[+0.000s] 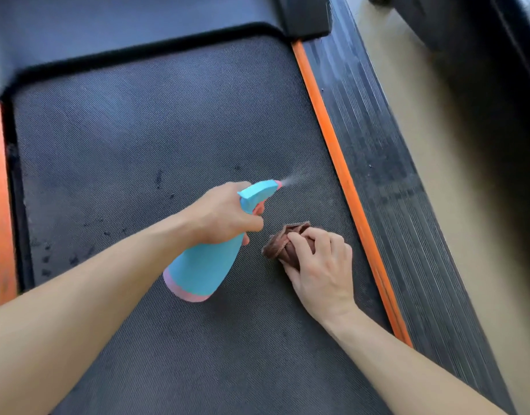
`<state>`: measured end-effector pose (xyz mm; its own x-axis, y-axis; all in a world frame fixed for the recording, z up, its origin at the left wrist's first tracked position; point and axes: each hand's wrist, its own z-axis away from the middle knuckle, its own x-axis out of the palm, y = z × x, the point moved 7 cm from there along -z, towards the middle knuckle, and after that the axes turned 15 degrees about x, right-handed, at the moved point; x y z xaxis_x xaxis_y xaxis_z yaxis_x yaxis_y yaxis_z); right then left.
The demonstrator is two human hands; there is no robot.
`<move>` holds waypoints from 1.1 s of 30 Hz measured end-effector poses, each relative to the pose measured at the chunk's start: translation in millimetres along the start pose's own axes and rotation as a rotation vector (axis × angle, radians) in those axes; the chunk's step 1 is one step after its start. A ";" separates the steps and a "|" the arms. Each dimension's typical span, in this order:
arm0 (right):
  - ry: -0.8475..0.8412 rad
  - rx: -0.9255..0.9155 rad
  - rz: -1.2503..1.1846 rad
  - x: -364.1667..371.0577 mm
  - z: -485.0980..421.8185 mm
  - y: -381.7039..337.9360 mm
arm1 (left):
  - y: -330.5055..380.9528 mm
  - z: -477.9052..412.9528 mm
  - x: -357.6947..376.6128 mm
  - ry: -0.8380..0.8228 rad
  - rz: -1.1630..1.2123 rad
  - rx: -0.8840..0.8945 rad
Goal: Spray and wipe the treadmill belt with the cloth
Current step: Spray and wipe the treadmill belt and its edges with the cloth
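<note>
A blue spray bottle (204, 265) with a pink base is gripped at its neck by the left hand (225, 217), the fingers (251, 224) curled round the trigger. It is held tilted above the treadmill belt (138, 130) so that the nozzle is aimed forward and to the right, and a thin mist (293, 177) is seen leaving the nozzle toward the part of the belt near the orange strip (332, 139). The brown cloth (280, 248) is bunched up and, as far as can be told, pressed onto the belt under the right hand (323, 271), whose fingers (320, 238) are curled over it and hold it. It is kept just beside the bottle and clear of the line of spray, presumably so that the wetted patch can be wiped at once. Dark wet spots (159, 178) are scattered over the left part of the belt, which suggests that spraying is under way and wiping is yet to be done there. The ribbed side rail (392, 175) beyond the strip is judged not to be the target, so overspray onto it is the thing to be watched
</note>
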<state>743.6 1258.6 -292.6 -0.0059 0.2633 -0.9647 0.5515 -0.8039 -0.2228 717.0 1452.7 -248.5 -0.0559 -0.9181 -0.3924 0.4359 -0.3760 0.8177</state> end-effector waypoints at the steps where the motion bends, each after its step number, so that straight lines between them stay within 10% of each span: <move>1: 0.000 -0.001 -0.007 -0.4 0.7 1.2 | -1.9 2.8 0.8 0.000 -0.003 -0.008; 15: 0.111 0.025 0.253 16.5 -174.7 -22.3 | -7.6 20.8 -33.0 0.183 0.114 0.002; 22: 0.065 0.003 0.241 3.0 -69.8 3.2 | -4.6 22.7 -40.5 0.211 0.142 0.007; 33: 0.135 0.118 0.316 6.2 -153.1 -11.8 | -5.8 20.6 -34.5 0.201 0.121 0.009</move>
<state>864.8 1351.3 -274.4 0.2634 0.0539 -0.9632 0.4087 -0.9106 0.0608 697.9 1484.0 -231.0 0.1769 -0.9134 -0.3665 0.4203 -0.2666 0.8673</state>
